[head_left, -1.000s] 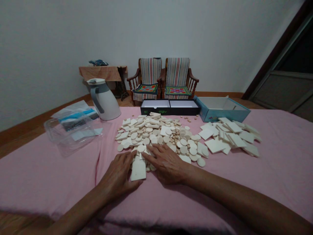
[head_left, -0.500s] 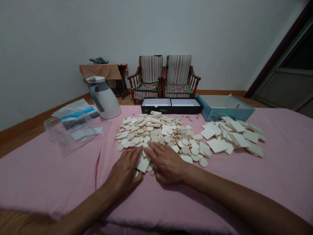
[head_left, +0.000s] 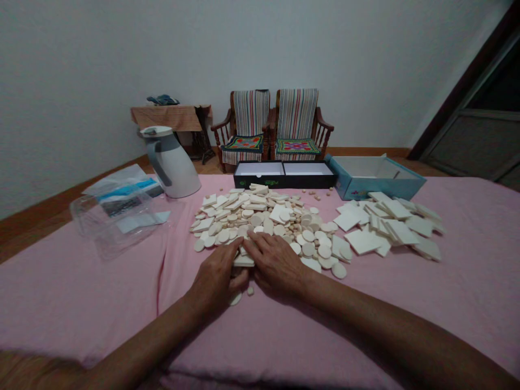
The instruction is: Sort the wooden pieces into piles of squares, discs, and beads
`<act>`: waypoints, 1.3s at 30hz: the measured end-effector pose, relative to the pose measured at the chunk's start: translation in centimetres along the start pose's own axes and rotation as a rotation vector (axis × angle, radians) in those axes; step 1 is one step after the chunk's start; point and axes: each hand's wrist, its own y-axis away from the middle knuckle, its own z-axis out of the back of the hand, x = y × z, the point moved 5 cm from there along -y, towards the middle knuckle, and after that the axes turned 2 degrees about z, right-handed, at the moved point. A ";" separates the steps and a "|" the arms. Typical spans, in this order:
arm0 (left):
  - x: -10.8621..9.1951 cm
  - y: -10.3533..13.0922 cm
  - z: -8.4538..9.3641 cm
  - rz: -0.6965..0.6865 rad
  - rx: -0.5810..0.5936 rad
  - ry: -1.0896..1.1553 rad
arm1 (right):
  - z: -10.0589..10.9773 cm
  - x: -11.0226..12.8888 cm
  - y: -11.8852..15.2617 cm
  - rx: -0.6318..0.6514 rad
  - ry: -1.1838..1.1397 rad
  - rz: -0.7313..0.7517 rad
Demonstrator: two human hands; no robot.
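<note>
Between my two hands are a few pale wooden squares [head_left: 244,261], tilted so their edges face me. My left hand [head_left: 217,276] grips them from the left, thumb low and fingers curled over the far side. From the right, my right hand [head_left: 278,262] presses against them, its fingertips meeting the left ones; its thumb is hidden. Just beyond lies a broad pile of wooden discs, squares and strips [head_left: 252,208]. A wooden disc [head_left: 235,299] and a small wooden cube [head_left: 250,291] rest on the pink cloth [head_left: 309,336] below my hands.
Larger wooden squares [head_left: 385,227] are heaped at the right, before a blue box [head_left: 365,187]. A black two-compartment tray [head_left: 284,181] stands behind the pile. At left are a white jug [head_left: 174,168] and clear plastic packaging [head_left: 122,216]. Two chairs [head_left: 294,119] stand beyond.
The squares between my hands have gone from lying flat-faced to tilted edge-on. Both hands have drawn closer together and upward, uncovering the disc and the small cube on the cloth.
</note>
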 end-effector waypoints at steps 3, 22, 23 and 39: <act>-0.2 -0.5 -0.5 -0.018 -0.005 0.023 | -0.1 -0.4 -0.5 -0.018 0.018 -0.051; 1.7 -12.8 0.0 -0.061 -0.007 0.052 | 2.8 -10.1 -6.9 -0.089 0.050 -0.192; 1.8 -12.6 0.4 -0.090 -0.033 0.026 | 2.9 -10.2 -6.6 -0.100 0.059 -0.209; 3.3 2.8 0.6 -0.081 0.322 -0.011 | 1.7 -1.2 3.9 0.061 -0.018 -0.044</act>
